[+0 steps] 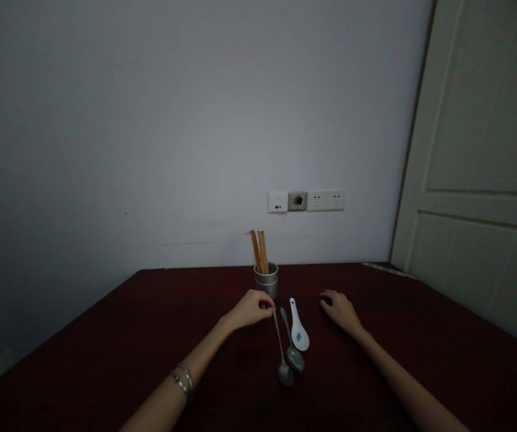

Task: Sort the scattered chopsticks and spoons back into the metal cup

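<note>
My left hand (252,308) pinches the handle tip of a long metal spoon (280,354), whose bowl points toward me. Just right of it lies a second, thicker metal spoon (293,355), its bowl close to the first one's. Beside that is a white ceramic soup spoon (298,333) with a blue mark in its bowl. To the right of the spoons my right hand (340,311) rests on the table, loosely bent, thumb apart from the fingers, holding nothing. Behind my left hand stands a metal cup (266,284) with several wooden chopsticks (261,252) upright in it.
The dark red table (186,312) reaches back to a pale wall with a row of sockets (325,200). A flat, thin strip (388,270) lies at the table's back right edge. On the right stands a white panelled door (478,150).
</note>
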The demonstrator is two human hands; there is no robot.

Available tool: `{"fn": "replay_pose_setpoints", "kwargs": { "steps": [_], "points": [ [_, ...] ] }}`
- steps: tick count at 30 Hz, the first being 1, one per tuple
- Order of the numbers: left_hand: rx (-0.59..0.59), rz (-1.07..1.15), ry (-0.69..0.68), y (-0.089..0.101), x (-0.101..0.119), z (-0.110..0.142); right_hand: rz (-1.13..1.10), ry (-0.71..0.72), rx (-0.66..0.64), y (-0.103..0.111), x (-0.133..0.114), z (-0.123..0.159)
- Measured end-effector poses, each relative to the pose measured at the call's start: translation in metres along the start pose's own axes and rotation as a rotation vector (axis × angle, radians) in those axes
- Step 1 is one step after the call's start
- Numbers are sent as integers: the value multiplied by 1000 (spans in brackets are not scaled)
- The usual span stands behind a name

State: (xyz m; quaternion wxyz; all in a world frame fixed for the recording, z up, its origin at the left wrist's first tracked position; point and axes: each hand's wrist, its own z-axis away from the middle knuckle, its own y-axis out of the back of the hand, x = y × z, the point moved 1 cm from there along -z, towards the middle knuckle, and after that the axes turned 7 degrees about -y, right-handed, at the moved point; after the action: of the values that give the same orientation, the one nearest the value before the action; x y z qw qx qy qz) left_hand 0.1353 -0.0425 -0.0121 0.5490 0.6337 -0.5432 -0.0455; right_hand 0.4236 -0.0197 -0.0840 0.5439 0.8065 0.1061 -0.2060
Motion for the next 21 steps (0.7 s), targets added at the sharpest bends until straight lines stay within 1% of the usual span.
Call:
{"fn": "replay_pose_setpoints", "kwargs": {
  "steps": [2,4,8,11,14,17,21],
  "points": [
    [-79,-25,-6,-6,-1,2,9,-1,-3,1,-1,0],
    [-133,-35,-10,-11,-3,5,15,3,-4,2,-1,1],
    [-159,-54,-64,-16,-7,9,16,10,-5,2,-2,1],
    [-186,-110,-131,-16,-6,11,17,2,-3,3,-3,1],
    [-223,-231,-219,-11,-2,15,19,-1,1,4,-4,2],
    [-243,-403,-339,-8,4,19,25,4,-1,4,-4,2],
    [-299,-621,-507,-11,8,25,41,9,1,4,-3,2]
  ]
}}
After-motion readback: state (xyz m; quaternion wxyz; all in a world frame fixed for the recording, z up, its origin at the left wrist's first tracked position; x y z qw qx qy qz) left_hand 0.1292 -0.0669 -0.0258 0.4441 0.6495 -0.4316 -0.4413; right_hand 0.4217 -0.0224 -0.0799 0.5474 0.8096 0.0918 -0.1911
